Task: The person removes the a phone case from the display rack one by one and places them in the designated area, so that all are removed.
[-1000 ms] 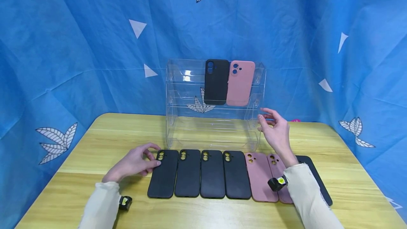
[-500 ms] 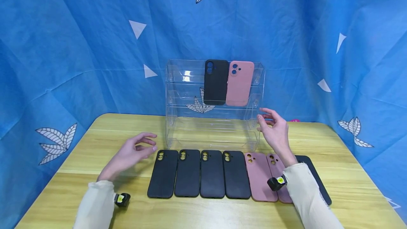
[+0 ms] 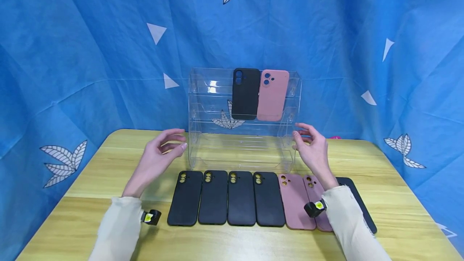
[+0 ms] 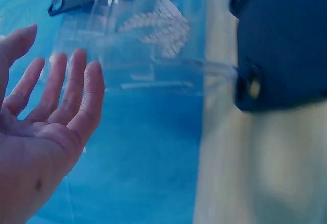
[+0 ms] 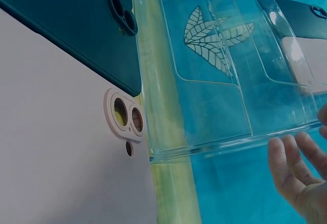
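A clear acrylic tiered rack (image 3: 243, 148) stands at the back of the table. On its upper tier a black phone case (image 3: 246, 94) and a pink phone case (image 3: 273, 95) lean side by side. My left hand (image 3: 159, 154) is raised beside the rack's left side, fingers loosely bent and holding nothing. At the opposite side my right hand (image 3: 312, 148) has its fingertips right by the rack's edge, also with nothing in it; the right wrist view shows those fingers (image 5: 288, 157) just outside the clear side wall.
In front of the rack lies a row of phone cases: several black ones, such as the leftmost case (image 3: 185, 198), then a pink case (image 3: 297, 202) and another partly under the right forearm. A black case (image 3: 359, 200) ends the row. Blue cloth (image 3: 108, 51) hangs behind the table (image 3: 90, 172).
My left hand has left the leftmost black case and moved up and forward to the rack's left side. The right hand and the phone cases stay where they were.
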`<state>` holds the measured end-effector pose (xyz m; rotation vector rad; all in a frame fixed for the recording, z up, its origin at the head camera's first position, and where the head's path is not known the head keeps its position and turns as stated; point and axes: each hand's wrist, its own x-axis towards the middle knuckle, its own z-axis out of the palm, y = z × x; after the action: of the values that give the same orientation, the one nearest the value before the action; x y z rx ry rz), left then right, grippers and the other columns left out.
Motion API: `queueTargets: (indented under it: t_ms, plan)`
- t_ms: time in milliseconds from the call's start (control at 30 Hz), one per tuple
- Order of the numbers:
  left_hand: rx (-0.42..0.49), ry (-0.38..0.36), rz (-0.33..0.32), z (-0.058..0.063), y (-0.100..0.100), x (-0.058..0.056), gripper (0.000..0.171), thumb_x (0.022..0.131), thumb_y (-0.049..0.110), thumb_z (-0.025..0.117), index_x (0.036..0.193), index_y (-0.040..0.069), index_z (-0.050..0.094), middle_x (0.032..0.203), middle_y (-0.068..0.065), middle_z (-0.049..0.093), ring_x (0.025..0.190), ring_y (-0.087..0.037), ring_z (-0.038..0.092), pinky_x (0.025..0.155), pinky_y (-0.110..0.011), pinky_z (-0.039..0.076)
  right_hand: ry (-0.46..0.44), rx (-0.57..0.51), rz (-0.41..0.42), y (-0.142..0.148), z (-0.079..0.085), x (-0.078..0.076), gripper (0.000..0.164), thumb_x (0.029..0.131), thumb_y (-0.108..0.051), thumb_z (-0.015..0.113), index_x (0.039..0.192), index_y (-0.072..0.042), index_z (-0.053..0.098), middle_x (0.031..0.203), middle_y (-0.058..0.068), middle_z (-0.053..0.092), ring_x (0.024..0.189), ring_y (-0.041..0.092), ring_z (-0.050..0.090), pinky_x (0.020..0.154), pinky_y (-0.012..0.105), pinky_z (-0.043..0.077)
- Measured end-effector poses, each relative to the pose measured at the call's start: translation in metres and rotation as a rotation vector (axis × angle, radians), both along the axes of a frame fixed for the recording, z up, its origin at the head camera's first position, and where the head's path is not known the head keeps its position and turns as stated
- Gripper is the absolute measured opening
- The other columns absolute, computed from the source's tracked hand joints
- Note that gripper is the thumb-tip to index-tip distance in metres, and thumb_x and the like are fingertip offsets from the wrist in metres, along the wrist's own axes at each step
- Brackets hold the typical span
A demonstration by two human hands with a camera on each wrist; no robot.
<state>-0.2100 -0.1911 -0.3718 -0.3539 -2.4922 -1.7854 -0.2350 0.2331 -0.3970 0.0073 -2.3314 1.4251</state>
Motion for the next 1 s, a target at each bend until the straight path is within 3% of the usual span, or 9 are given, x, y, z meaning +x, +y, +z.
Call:
queueTargets:
  t_ms: [100, 267, 500, 800, 1000]
  plan:
    - [0.023, 0.048, 0.004, 0.011, 0.011, -0.004, 0.047, 0.099, 0.03, 0.069, 0.142, 0.02, 0.055, 0.131, -0.009, 0.065, 0.112, -0.016, 0.068, 0.091, -0.024, 0.06, 0.001, 0.005, 0.001, 0.0, 0.0, 0.0, 0.036, 0.104, -0.024, 0.059, 0.137, -0.01, 0.062, 0.116, 0.015, 0.068, 0.095, 0.016, 0.072, 0.071, 0.036, 0.065]
    - [0.048, 0.104, -0.013, 0.027, 0.028, -0.012, 0.045, 0.098, 0.031, 0.07, 0.141, 0.024, 0.057, 0.13, -0.006, 0.066, 0.114, -0.018, 0.068, 0.093, -0.025, 0.059, -0.002, 0.005, 0.006, 0.0, 0.0, 0.0, 0.037, 0.104, -0.025, 0.059, 0.137, -0.009, 0.062, 0.116, 0.015, 0.067, 0.1, 0.027, 0.073, 0.07, 0.033, 0.065]
    - [0.043, 0.145, -0.055, 0.045, 0.048, -0.023, 0.045, 0.098, 0.032, 0.07, 0.141, 0.025, 0.057, 0.13, -0.006, 0.067, 0.118, -0.022, 0.067, 0.1, -0.036, 0.058, 0.004, 0.003, 0.008, 0.0, 0.002, 0.002, 0.036, 0.103, -0.025, 0.06, 0.136, -0.01, 0.063, 0.116, 0.017, 0.068, 0.093, 0.014, 0.072, 0.068, 0.028, 0.065]
    - [0.115, 0.195, -0.019, 0.053, 0.075, -0.039, 0.044, 0.097, 0.03, 0.071, 0.139, 0.024, 0.059, 0.128, -0.008, 0.067, 0.113, -0.024, 0.07, 0.088, -0.035, 0.061, 0.008, 0.01, 0.015, 0.0, 0.002, 0.001, 0.037, 0.104, -0.024, 0.059, 0.137, -0.009, 0.061, 0.116, 0.017, 0.067, 0.101, 0.034, 0.072, 0.066, 0.021, 0.063]
    - [0.135, 0.229, 0.0, 0.058, 0.091, -0.051, 0.044, 0.097, 0.03, 0.071, 0.139, 0.023, 0.059, 0.131, -0.013, 0.066, 0.114, -0.025, 0.069, 0.097, -0.042, 0.059, 0.009, 0.015, 0.013, 0.001, 0.001, 0.0, 0.036, 0.104, -0.023, 0.059, 0.137, -0.009, 0.061, 0.115, 0.016, 0.067, 0.096, 0.021, 0.073, 0.066, 0.022, 0.063]
